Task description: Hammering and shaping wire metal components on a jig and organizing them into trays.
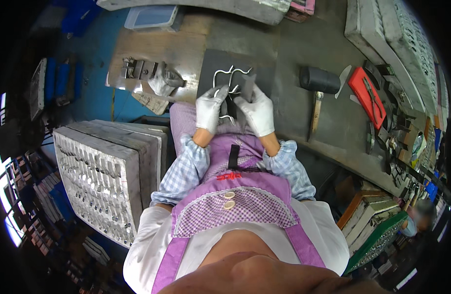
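Observation:
White-gloved, my left hand (pixel 209 109) is closed with thumb and fingers on a curved, shiny metal piece (pixel 227 118), whose lower end sticks out beneath the fingers. More bent metal (pixel 223 72) shows just beyond the fingertips, over a dark mat (pixel 213 61); which bends belong to the held piece I cannot tell. My right hand (pixel 257 111), also gloved, pinches a flat grey metal strip (pixel 248 87) that is partly blurred. Both hands are close together at the bench's near edge, above the purple apron (pixel 235 147).
A black-headed mallet (pixel 317 81) lies on the bench at right, near a red tray (pixel 365 100) with pliers. Left are a crumpled glove (pixel 165 81) and metal blocks (pixel 139 68). A clear plastic box (pixel 152 18) stands behind. Pale slabs holding metal parts (pixel 100 181) stand at lower left.

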`<state>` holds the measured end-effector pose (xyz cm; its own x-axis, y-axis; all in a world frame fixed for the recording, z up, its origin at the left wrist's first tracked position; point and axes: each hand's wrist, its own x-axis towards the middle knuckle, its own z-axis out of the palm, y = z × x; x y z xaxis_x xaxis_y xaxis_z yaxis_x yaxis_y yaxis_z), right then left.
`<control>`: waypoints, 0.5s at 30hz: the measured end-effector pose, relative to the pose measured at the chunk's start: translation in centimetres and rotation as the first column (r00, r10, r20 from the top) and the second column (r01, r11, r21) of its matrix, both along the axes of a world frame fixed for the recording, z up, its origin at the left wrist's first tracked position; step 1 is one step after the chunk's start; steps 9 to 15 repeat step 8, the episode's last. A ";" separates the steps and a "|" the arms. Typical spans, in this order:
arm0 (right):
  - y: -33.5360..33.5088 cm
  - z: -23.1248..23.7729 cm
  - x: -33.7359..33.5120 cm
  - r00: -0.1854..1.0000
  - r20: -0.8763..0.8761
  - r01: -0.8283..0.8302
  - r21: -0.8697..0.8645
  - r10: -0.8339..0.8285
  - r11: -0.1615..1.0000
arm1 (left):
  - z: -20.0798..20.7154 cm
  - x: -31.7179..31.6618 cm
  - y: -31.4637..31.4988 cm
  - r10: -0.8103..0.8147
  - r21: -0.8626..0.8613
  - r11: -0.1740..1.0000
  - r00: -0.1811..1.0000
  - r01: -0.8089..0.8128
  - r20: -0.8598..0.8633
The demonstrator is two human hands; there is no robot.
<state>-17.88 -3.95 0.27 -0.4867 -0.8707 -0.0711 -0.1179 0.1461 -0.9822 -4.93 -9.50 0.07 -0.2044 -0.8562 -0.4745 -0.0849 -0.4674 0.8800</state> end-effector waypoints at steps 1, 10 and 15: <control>0.3 1.7 -1.6 0.934 -0.338 0.028 0.382 0.112 0.924 | 0.4 0.8 -1.1 -0.066 -0.101 0.992 0.995 0.073 0.069; 2.5 -2.9 -6.8 0.640 -0.768 0.206 0.133 -0.031 0.969 | -0.5 0.9 -6.9 -0.135 -0.333 0.537 0.469 0.775 0.873; 2.5 -2.9 -6.8 0.640 -0.768 0.206 0.133 -0.031 0.969 | -0.5 0.9 -6.9 -0.135 -0.333 0.537 0.469 0.775 0.873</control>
